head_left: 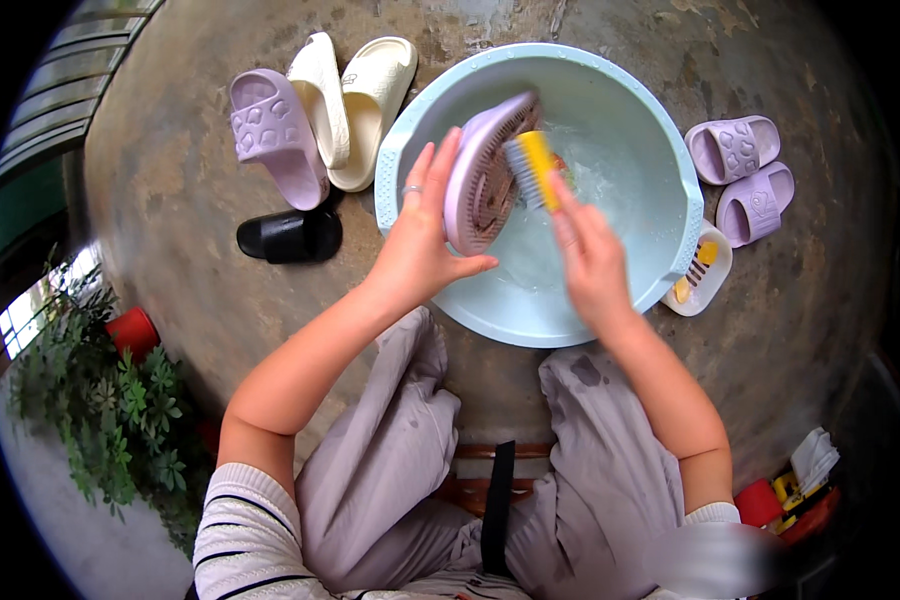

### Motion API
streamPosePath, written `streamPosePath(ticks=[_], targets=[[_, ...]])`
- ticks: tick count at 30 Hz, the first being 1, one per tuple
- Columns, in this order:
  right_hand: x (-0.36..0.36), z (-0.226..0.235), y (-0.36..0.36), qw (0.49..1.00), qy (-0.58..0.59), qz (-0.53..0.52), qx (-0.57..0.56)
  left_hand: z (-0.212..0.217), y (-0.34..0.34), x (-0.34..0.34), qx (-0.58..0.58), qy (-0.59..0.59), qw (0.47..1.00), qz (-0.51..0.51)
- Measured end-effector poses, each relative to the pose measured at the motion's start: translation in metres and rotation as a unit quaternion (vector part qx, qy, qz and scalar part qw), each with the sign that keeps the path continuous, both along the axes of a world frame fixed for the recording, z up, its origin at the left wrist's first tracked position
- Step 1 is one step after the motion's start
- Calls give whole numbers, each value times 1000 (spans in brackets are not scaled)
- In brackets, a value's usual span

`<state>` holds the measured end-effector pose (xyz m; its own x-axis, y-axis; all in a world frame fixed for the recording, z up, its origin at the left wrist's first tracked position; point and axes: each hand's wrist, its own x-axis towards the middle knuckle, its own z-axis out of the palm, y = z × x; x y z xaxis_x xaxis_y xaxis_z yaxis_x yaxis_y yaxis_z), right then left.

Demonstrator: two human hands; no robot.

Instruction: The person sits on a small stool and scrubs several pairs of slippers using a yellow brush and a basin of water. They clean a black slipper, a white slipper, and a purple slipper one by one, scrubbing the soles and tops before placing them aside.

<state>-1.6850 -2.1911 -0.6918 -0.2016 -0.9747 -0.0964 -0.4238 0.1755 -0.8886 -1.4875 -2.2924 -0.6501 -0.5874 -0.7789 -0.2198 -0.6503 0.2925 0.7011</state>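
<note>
My left hand (pixel 416 250) holds a light purple slide slipper (pixel 488 190) tilted on its side above the basin. Its ridged, brown-stained sole faces right; the left fingers lie along its upper side and the thumb sticks out below. In my right hand (pixel 594 262), closed and slightly blurred, is a yellow scrubbing brush (pixel 538 160) with grey bristles turned toward the sole. The bristles are at or very near the sole; contact cannot be made out. Below both hands, the pale blue basin (pixel 662 120) holds clear water, and a small reddish thing behind the brush is mostly hidden.
Left of the basin lie a purple slide (pixel 278 135), a pair of cream slides (pixel 375 105) and a black slide (pixel 290 237). On the right are two purple slides (pixel 755 205) and a white soap dish (pixel 712 280) with yellow pieces. A leafy plant (pixel 120 400) stands at lower left.
</note>
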Motion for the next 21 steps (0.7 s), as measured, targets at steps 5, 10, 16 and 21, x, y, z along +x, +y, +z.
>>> streamPosePath(ticks=[5, 10, 16, 21], targets=[[29, -18, -11, 998, 50, 12, -22, -23, 4, 3, 50, 55, 996, 54], [23, -36, -19, 996, 36, 48, -73, -20, -7, 3, 104, 112, 985, 78], [17, -59, -21, 995, 95, 30, -33, -36, -1, 7, 151, 106, 977, 110], [20, -33, -17, 990, 87, 86, -66, -30, -1, 2, 176, 107, 968, 142]])
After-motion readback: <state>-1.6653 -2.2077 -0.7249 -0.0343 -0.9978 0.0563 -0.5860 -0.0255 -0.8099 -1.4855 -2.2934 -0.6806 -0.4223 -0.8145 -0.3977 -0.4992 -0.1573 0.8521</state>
